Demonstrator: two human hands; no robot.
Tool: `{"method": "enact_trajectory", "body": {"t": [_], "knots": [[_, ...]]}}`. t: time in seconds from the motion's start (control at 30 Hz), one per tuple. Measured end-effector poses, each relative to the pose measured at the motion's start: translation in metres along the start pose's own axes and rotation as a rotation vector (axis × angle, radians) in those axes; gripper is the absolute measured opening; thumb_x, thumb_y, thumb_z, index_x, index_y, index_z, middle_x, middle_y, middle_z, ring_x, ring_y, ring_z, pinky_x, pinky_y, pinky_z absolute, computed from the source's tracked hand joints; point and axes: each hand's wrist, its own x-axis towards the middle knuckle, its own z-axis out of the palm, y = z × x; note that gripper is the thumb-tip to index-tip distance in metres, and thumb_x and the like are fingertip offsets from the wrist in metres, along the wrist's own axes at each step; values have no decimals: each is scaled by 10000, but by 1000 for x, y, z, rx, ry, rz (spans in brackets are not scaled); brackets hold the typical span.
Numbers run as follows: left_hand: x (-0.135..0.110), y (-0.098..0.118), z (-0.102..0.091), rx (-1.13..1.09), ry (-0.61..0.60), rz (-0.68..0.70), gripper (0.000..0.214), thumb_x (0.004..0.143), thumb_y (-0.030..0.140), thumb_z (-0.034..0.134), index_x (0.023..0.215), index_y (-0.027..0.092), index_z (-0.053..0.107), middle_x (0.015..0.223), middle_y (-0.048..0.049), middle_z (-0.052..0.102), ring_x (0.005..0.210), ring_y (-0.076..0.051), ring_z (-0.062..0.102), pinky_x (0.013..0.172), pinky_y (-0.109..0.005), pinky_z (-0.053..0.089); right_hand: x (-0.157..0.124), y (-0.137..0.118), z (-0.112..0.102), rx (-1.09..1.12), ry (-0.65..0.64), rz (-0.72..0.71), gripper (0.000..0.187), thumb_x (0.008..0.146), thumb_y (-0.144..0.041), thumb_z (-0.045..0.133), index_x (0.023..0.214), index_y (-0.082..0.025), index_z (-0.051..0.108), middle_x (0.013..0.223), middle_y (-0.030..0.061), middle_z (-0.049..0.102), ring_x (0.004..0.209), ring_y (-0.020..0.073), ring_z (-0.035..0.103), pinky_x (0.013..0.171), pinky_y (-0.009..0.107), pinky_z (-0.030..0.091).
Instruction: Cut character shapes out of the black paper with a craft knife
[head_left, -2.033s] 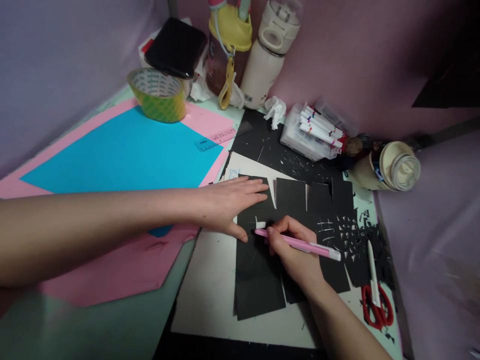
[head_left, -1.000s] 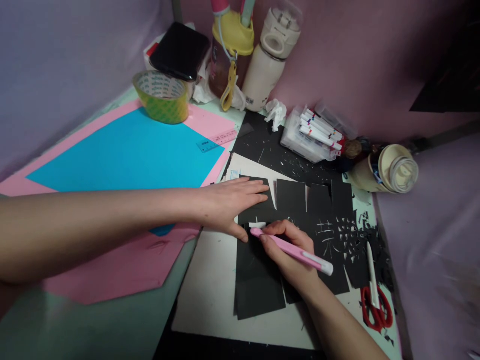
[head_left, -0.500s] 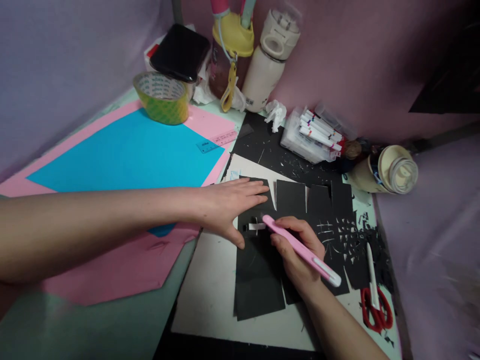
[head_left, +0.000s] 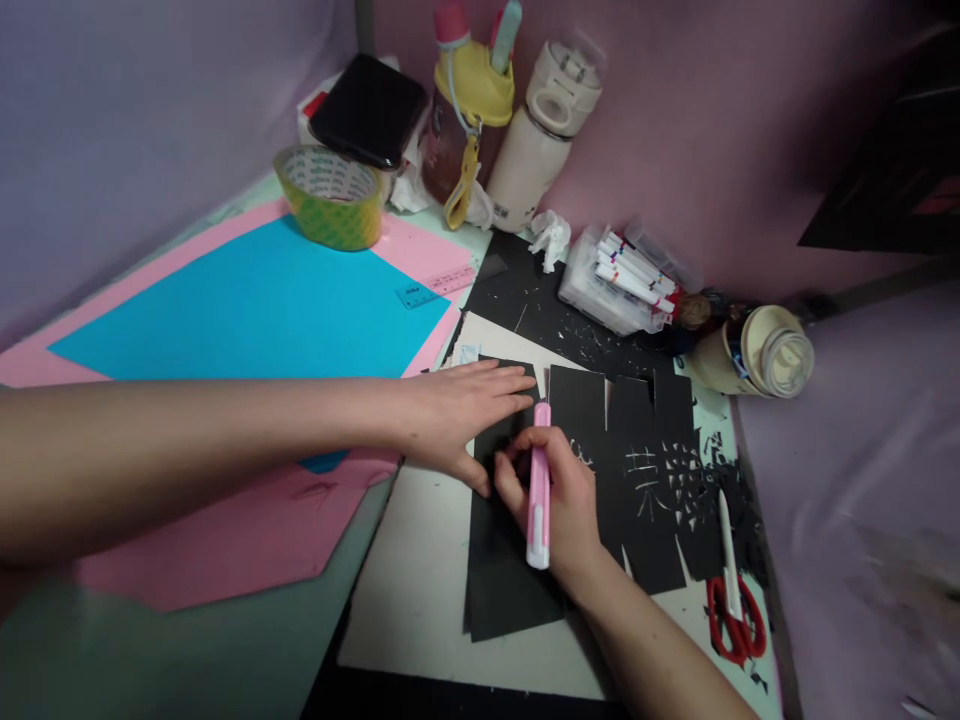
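Observation:
My left hand [head_left: 454, 410] lies flat with fingers stretched out on the left end of a black paper sheet [head_left: 585, 480], pressing it onto a cream board [head_left: 420, 590]. My right hand [head_left: 551, 495] is closed round a pink craft knife [head_left: 538, 486], which now points straight away from me, its tip near the sheet's upper edge. Its fingertips touch the paper just below my left thumb. White cut-out marks [head_left: 667, 475] show further right on the black paper.
Red scissors [head_left: 731, 600] lie at the right. A box of markers [head_left: 619, 275], a tipped jar [head_left: 757, 362], two bottles [head_left: 536, 135], a tape roll [head_left: 330, 195] and a black case [head_left: 367, 95] line the back. Blue paper [head_left: 247, 305] on pink paper covers the left.
My right hand has turned the pink knife from slanting to the right to pointing straight away and shifted slightly left. The small white cut strip is now hidden under it. The left hand stays put.

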Motion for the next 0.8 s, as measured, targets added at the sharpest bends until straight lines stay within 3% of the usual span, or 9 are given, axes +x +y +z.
{"method": "enact_trajectory", "body": {"t": [0.17, 0.37, 0.57, 0.8], "knots": [[-1, 0, -2, 6, -13, -1, 1032, 698, 655, 725, 1498, 117, 357, 1622, -126, 195, 1514, -291, 115, 1232, -415, 106, 2, -2, -2, 58, 5, 65, 133, 809, -202, 635, 850, -243, 516, 747, -31, 649, 582, 115, 592, 595, 224, 479], [0, 3, -4, 19, -34, -16, 813, 883, 561, 599, 1511, 118, 333, 1627, -114, 175, 1521, -248, 90, 1237, -402, 74, 5, -1, -3, 65, 12, 96, 113, 815, -219, 626, 861, -236, 524, 729, -28, 641, 552, 111, 580, 569, 224, 468], [2, 1, 0, 34, -11, -13, 823, 848, 510, 675, 1495, 111, 359, 1617, -136, 195, 1517, -260, 112, 1236, -398, 88, 6, 0, -9, 157, 8, 136, 102, 811, -216, 626, 827, -226, 525, 728, -31, 606, 585, 114, 561, 581, 234, 457], [0, 1, 0, 35, -12, -25, 829, 848, 547, 642, 1506, 139, 347, 1630, -111, 154, 1516, -269, 110, 1234, -395, 80, 4, 13, -13, 327, 226, 158, 105, 863, -275, 635, 892, -223, 549, 807, -2, 612, 653, 132, 554, 616, 268, 461]]}}
